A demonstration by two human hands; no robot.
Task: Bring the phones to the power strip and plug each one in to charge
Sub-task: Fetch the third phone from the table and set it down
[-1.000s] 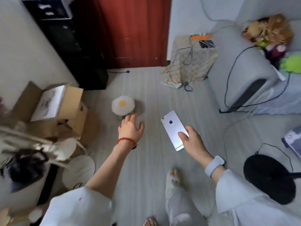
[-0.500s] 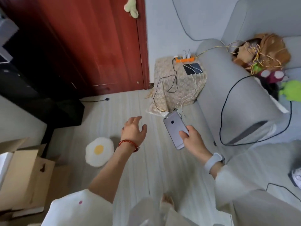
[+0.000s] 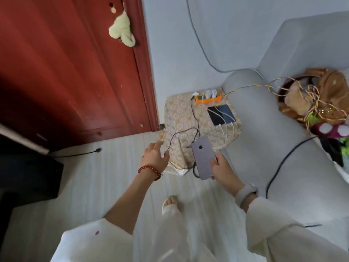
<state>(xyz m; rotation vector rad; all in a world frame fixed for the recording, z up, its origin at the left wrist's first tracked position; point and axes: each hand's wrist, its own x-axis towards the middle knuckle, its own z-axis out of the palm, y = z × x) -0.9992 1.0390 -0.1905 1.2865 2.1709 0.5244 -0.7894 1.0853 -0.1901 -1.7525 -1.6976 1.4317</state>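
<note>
- Hands: right hand [image 3: 223,168] grips flat grey metal-backed phone [image 3: 204,157] by its lower end, thumb on the back, fingers wrapped under; back w/ logo faces up, top end points toward the stand. Left hand [image 3: 154,156] holds nothing, fingers straight & slightly spread, palm down.
- Change vs. 1 s ago: view has swung from open floor to the charging corner; small stand draped in cream patterned cloth [image 3: 181,118] now just ahead, phone's top edge overlapping its front in view. 0.5 s ago stand sat farther off.
- Meaning for task: carry leg approx. done; plug-in not yet begun.
- Orange rectangular power strip [image 3: 207,98] at stand's back edge, white plugs in it.
- Two dark glass-faced phones [image 3: 221,114] lie side by side just in front of strip, white cables [image 3: 229,133] at their near ends; judged already charging.
- Thin black cable [image 3: 195,118] trails off stand's front near left hand; likely next pick-up, plug end not resolvable.
- Pose: both forearms extended fwd, left hand near the cloth's front corner, right wrist w/ pale watch band [image 3: 245,192].
- Grey fabric sofa [image 3: 273,148] right of stand.
</note>
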